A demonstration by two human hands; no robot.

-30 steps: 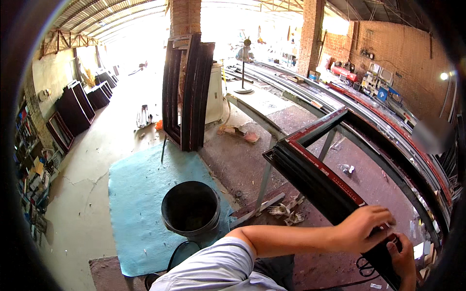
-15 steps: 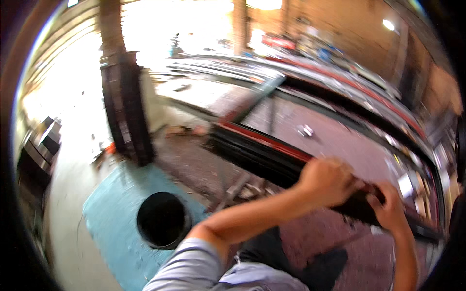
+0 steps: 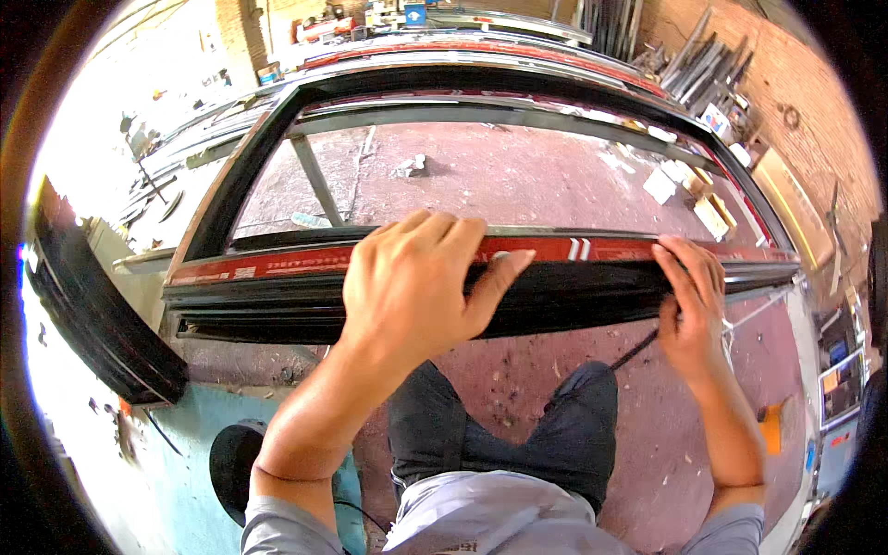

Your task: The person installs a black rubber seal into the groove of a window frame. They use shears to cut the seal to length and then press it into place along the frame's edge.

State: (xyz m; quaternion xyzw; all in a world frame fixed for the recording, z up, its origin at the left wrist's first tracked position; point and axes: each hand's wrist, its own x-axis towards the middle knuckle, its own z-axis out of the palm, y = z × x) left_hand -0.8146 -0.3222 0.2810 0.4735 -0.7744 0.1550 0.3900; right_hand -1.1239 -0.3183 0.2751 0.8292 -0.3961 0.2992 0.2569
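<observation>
A large black metal frame (image 3: 573, 301), four-sided like a window frame, lies before me with its near bar crossing in front of my body. Red printed film (image 3: 610, 250) covers the top of that bar. My left hand (image 3: 407, 273) wraps over the bar left of its middle, fingers across the film and thumb stretched to the right. Farther along to the right, my right hand (image 3: 692, 291) curls over the same bar, its fingertips on the film's edge and its thumb lower at the front face. The undersides of both grips are hidden.
Bundled black profiles (image 3: 102, 314) stand at the left. By my left elbow, a black bucket (image 3: 233, 467) sits on a light-blue sheet (image 3: 190, 430). Cardboard boxes (image 3: 714, 217) rest beyond the frame, and metal bars (image 3: 708, 69) lean on the back wall. An orange object (image 3: 773, 427) is at right.
My view has swung so the near bar runs nearly level across it. My hands, close together before, are now wider apart along the bar. The blur has cleared.
</observation>
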